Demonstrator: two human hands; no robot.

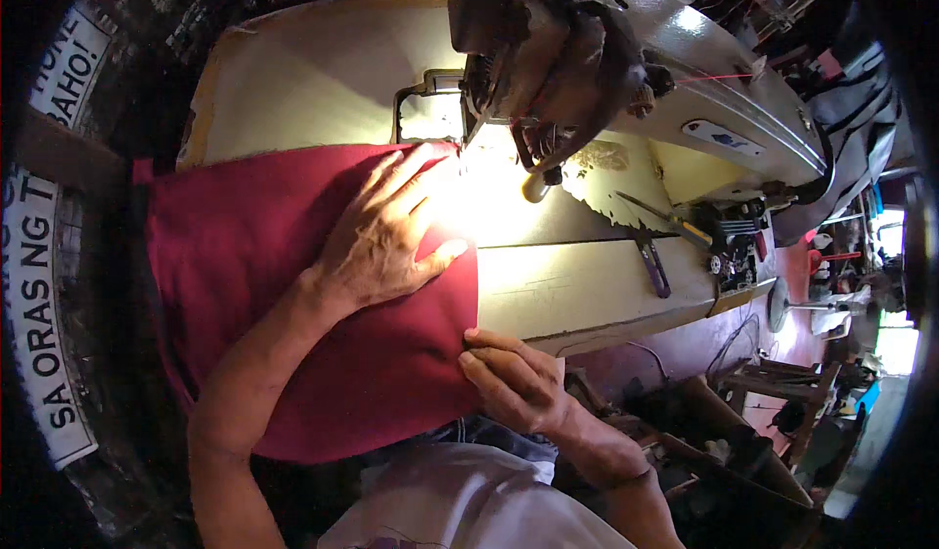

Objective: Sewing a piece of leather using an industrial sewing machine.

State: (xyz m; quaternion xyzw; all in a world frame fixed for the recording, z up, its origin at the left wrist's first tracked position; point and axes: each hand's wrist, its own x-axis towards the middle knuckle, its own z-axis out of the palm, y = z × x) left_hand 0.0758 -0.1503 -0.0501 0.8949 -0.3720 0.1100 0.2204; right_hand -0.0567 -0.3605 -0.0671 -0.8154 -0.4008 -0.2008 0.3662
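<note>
A maroon cloth (245,246) lies over the sewing machine table, its upper edge reaching the needle area under the dark machine head (548,70). My left hand (381,231) rests flat on the cloth, fingers spread, their tips near the lit needle area. My right hand (514,378) pinches the cloth's right edge at the table's front, below the machine. Bright lamp glare hides part of the stitching spot.
Right of the needle lie a screwdriver (690,226), a purple-handled tool (653,265) and small metal parts (738,256). Signboards (49,334) stand at the left. A fan (782,305) and wooden clutter (773,402) are at the right.
</note>
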